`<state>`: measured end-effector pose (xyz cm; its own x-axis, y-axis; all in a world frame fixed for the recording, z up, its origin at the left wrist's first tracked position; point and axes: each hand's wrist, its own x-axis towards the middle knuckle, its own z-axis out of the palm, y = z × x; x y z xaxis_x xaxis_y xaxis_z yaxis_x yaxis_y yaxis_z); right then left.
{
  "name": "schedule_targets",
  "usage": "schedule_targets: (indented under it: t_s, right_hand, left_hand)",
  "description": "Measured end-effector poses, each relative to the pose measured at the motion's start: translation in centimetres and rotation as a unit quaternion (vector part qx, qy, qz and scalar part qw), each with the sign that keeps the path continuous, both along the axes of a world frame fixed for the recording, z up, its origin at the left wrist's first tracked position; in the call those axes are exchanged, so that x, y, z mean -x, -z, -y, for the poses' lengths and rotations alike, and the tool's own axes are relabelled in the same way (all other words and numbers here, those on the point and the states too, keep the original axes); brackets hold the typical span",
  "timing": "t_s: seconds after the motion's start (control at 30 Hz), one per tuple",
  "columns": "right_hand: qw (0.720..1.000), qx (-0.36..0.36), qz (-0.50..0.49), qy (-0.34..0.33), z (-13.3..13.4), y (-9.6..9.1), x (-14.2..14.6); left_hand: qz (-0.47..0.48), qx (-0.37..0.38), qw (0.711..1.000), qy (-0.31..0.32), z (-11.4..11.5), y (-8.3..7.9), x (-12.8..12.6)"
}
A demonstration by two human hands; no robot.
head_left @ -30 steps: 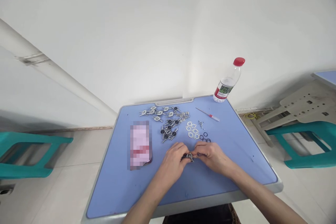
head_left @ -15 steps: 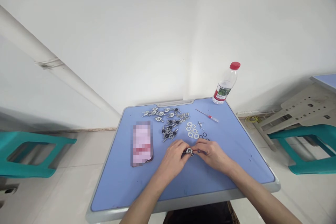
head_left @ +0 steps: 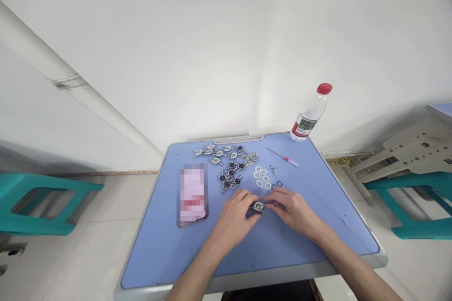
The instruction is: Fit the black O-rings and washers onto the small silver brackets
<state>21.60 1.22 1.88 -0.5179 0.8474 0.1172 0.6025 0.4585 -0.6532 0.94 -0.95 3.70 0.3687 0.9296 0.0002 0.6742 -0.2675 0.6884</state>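
Note:
A small metal fitting [head_left: 259, 207] with an oval flange and a round opening sits just above the near middle of the blue table. The thumb and fingers of my left hand [head_left: 237, 214] are closed around its left side. My right hand [head_left: 294, 209] is curled at its right, fingertips close to the flange. Something small and dark seems to show between those fingers, too small to name. Beyond the hands lie flat oval metal plates [head_left: 262, 178], black rubber rings [head_left: 279, 183], partly hidden by my right hand, and tiny metal balls [head_left: 273, 168].
Metal fittings with black round discs [head_left: 231, 173] and several flanged fittings [head_left: 219, 153] lie at the back. A phone-like pink object [head_left: 192, 193] lies left. A screwdriver [head_left: 282, 156] and a red-capped bottle [head_left: 307, 120] are back right. Green stools [head_left: 70, 207] flank the table [head_left: 169, 254].
The fingers of my right hand have drawn slightly away from the fitting, and more of its flange shows. My left hand stays on it. The whole view has shifted a little.

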Motion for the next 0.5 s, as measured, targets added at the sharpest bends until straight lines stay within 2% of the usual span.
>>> schedule_targets:
  t_s: [0.23, 0.5]
  right_hand:
    - [0.998, -0.01, 0.056, 0.0, 0.08, 0.41, 0.0]
    - [0.998, -0.008, 0.055, -0.007, 0.33, 0.87, 0.18]
  left_hand:
    - [-0.018, -0.015, 1.0, 0.004, -0.21, -0.04, -0.31]
    - [-0.028, -0.02, 0.999, 0.011, -0.42, 0.18, -0.36]
